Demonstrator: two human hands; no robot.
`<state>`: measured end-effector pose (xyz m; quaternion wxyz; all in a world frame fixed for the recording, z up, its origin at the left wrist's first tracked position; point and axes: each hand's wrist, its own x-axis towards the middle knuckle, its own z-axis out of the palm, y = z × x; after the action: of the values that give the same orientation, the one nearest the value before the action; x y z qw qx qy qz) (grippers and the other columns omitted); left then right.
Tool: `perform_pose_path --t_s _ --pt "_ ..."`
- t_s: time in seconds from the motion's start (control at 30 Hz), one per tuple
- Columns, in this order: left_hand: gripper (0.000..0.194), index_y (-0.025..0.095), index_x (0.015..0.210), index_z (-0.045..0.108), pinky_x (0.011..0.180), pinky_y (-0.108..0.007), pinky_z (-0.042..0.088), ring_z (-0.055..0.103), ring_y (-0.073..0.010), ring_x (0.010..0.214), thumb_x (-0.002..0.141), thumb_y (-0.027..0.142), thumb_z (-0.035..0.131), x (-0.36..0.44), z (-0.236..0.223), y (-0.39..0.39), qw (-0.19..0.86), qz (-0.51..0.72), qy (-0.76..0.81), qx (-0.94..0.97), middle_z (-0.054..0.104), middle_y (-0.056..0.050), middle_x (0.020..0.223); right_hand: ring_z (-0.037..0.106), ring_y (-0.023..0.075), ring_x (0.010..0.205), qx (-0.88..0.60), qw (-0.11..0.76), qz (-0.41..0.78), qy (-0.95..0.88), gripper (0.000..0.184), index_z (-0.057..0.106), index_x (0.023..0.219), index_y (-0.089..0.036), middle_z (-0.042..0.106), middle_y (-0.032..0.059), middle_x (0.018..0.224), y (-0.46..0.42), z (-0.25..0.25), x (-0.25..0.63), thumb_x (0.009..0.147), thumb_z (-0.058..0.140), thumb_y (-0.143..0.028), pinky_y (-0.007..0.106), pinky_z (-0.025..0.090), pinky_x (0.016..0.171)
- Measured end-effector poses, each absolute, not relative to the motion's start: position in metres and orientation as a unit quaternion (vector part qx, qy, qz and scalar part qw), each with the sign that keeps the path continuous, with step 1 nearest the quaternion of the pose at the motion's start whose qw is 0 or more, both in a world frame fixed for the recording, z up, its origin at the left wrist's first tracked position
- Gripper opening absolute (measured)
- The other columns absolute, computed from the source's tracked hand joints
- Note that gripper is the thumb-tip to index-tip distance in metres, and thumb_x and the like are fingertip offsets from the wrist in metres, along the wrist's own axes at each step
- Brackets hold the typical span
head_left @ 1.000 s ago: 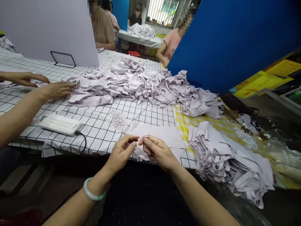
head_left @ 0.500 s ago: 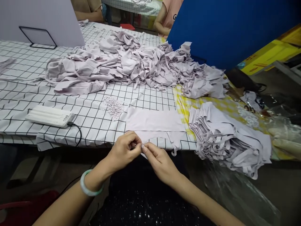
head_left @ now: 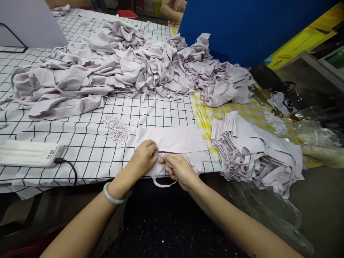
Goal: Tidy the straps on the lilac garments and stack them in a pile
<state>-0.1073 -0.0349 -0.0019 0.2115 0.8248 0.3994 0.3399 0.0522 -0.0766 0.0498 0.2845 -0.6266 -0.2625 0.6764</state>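
Observation:
A pale lilac fabric piece (head_left: pixel 172 138) lies at the table's front edge, with a thin strap (head_left: pixel 163 185) looping down over the edge. My left hand (head_left: pixel 145 156), a pale green bangle (head_left: pixel 113 195) on its wrist, is closed at the seam line of this piece and seems to pinch its edge; the fingertips are partly hidden. Between the thumb and forefinger of my right hand (head_left: pixel 180 168) is a small whitish clip-like bit (head_left: pixel 162 155), too small to name surely. Both hands rest over the lower part of the fabric, a short gap between them.
Tiny pale bits (head_left: pixel 118 129) form a heap on the checked tablecloth (head_left: pixel 88 134). A white power bank (head_left: pixel 29 153) with a cable sits left. Behind lies a fabric pile (head_left: pixel 129 68); right, a stack of strapped pieces (head_left: pixel 255 150). A blue board (head_left: pixel 228 32) and another person's arm (head_left: pixel 172 12) are beyond.
Both hands have moved up from the table's edge onto the fabric and come slightly apart. The strap now hangs in a loop below them. The view has shifted right.

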Motion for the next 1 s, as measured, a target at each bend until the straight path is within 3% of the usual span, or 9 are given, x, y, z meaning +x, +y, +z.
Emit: perform_pose_path --t_s 0.13,0.4,1.0 --pt "0.014 0.016 0.079 0.061 0.07 -0.029 0.051 0.061 -0.0155 0.078 0.087 0.008 0.053 -0.109 0.011 -0.032 0.304 0.335 0.422 0.786 0.064 -0.006 0.086 0.033 0.0042 0.037 -0.62 0.341 0.665 -0.237 0.018 0.064 0.074 -0.015 0.054 -0.0047 0.052 -0.069 0.048 0.046 0.074 0.058 -0.032 0.018 0.03 0.035" --pt "0.014 0.017 0.075 0.061 0.071 -0.03 0.049 0.06 -0.0159 0.078 0.087 0.01 0.056 -0.106 0.018 -0.031 0.346 0.32 0.457 0.754 0.063 -0.004 0.084 0.046 0.0067 0.038 -0.618 0.392 0.656 -0.184 0.016 0.064 0.068 -0.016 0.054 -0.0053 0.051 -0.063 0.045 0.038 0.07 0.06 -0.031 0.022 0.049 0.041" --pt "0.014 0.017 0.074 0.062 0.075 -0.032 0.05 0.061 -0.0167 0.08 0.085 0.008 0.059 -0.105 0.017 -0.032 0.344 0.33 0.45 0.755 0.065 -0.004 0.084 0.047 0.0072 0.035 -0.641 0.388 0.639 -0.174 0.014 0.063 0.064 -0.016 0.053 -0.0053 0.049 -0.062 0.047 0.032 0.071 0.059 -0.028 0.023 0.051 0.041"
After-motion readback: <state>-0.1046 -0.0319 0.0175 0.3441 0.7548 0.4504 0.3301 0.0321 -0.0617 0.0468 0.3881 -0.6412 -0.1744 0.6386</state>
